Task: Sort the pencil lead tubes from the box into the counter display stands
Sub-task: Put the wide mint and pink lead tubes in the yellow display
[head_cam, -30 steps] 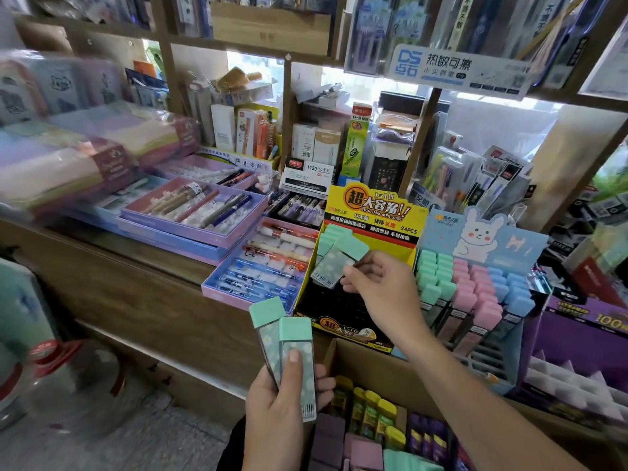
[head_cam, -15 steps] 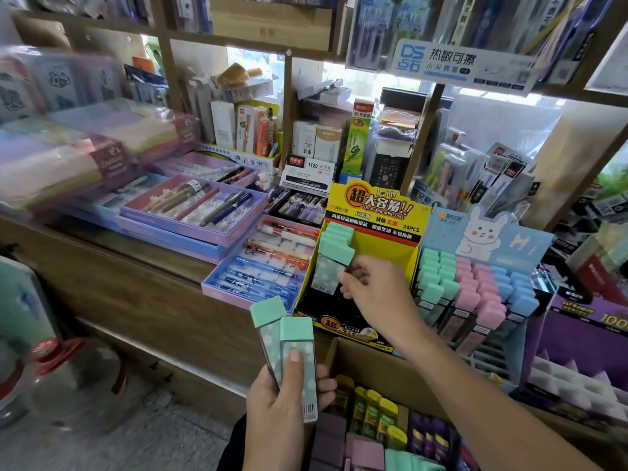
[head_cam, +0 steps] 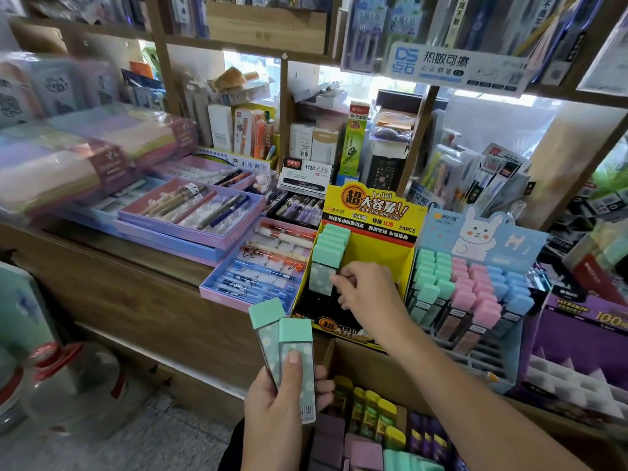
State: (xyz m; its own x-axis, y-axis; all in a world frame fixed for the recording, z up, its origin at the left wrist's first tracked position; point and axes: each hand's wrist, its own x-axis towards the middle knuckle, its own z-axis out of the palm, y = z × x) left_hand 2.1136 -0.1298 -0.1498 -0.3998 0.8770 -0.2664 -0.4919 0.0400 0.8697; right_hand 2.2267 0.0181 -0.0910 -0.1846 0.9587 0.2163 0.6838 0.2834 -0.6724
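My left hand (head_cam: 282, 413) holds two mint-capped lead tubes (head_cam: 292, 355) upright, low in the middle of the view. My right hand (head_cam: 367, 290) pinches another mint-capped tube (head_cam: 324, 266) that stands at the front of the left column in the yellow display stand (head_cam: 380, 246). Several mint tubes sit behind it in that column. To the right, a blue rabbit display stand (head_cam: 475, 239) holds rows of mint, pink and blue tubes. The cardboard box (head_cam: 370, 368) below holds yellow, purple and mint tubes.
Pink and purple pen trays (head_cam: 190, 215) lie on the wooden counter (head_cam: 142, 300) to the left. A purple display (head_cam: 584, 331) stands at the far right. Shelves packed with stationery rise behind. A clear water jug (head_cam: 68, 385) with red handle sits on the floor at left.
My right hand has carried its mint tube down and left, from tilted in the air to standing in the yellow stand's left column. My left hand has stayed put.
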